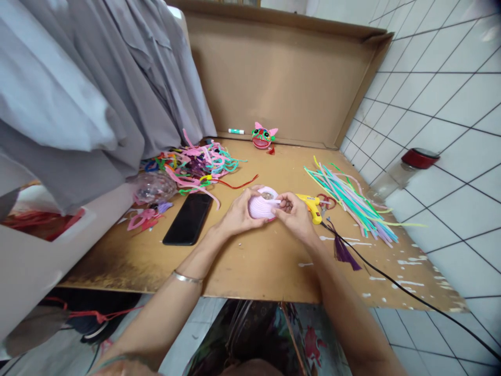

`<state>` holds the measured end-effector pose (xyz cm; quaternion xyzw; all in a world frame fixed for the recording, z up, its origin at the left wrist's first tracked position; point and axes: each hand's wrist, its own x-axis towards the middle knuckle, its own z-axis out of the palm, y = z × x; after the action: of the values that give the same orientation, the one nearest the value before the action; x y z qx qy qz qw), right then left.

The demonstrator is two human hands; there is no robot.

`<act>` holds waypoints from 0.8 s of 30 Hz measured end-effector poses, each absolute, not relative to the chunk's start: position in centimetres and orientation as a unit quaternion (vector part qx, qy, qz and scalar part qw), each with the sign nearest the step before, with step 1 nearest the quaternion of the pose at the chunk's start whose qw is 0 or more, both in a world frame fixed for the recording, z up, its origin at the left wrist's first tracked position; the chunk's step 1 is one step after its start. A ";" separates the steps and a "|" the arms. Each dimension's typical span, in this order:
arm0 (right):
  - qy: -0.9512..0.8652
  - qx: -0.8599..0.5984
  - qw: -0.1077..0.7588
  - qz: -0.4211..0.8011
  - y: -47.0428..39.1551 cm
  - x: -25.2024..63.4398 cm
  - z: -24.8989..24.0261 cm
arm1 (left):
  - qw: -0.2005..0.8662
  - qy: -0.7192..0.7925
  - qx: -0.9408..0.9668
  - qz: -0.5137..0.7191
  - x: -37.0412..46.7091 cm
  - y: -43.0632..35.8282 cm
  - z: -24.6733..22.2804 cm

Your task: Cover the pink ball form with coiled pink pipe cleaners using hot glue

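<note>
A round form coiled in lilac pipe cleaner (259,209) rests in my left hand (237,213), whose fingers and thumb curve around its left side. A gap at its top shows something clear or greyish inside. At its right side, my right hand (293,213) pinches a short lilac pipe cleaner end (275,202) between thumb and fingers. Just beyond my right hand lie a yellow glue gun (314,209) and red-handled scissors (327,202). Both hands are above the middle of the brown table (250,266).
A black phone (188,219) lies left, below a tangled heap of coloured pipe cleaners (203,162). Straight pipe cleaners (354,201) and a purple tassel (345,254) lie right. The glue gun's black cord (399,287) crosses the right edge. A small animal-head figure (263,137) stands behind.
</note>
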<state>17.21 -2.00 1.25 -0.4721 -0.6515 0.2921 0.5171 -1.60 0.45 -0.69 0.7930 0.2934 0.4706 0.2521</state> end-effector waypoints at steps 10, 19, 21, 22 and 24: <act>-0.593 -0.513 0.595 0.178 -2.1 18.1 2.5 | 0.316 0.280 0.773 0.474 -1.9 1.2 -0.6; -0.501 -0.641 0.576 -0.079 -1.0 23.4 2.4 | 0.348 0.320 0.730 0.494 -1.9 2.3 -0.9; -0.500 -0.708 0.488 -0.098 -1.1 23.6 2.4 | 0.366 0.333 0.711 0.499 -2.0 2.4 -1.1; -0.505 -0.745 0.423 -0.103 -1.1 23.5 2.3 | 0.371 0.339 0.705 0.501 -2.0 2.4 -1.1; -0.518 -0.802 0.278 -0.103 -1.2 23.0 2.1 | 0.381 0.346 0.694 0.504 -2.0 2.5 -1.2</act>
<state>23.01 -1.24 2.06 -0.8024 -0.5181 -0.1032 0.2778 -2.03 2.49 -1.16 0.6940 0.3456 0.5042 0.3805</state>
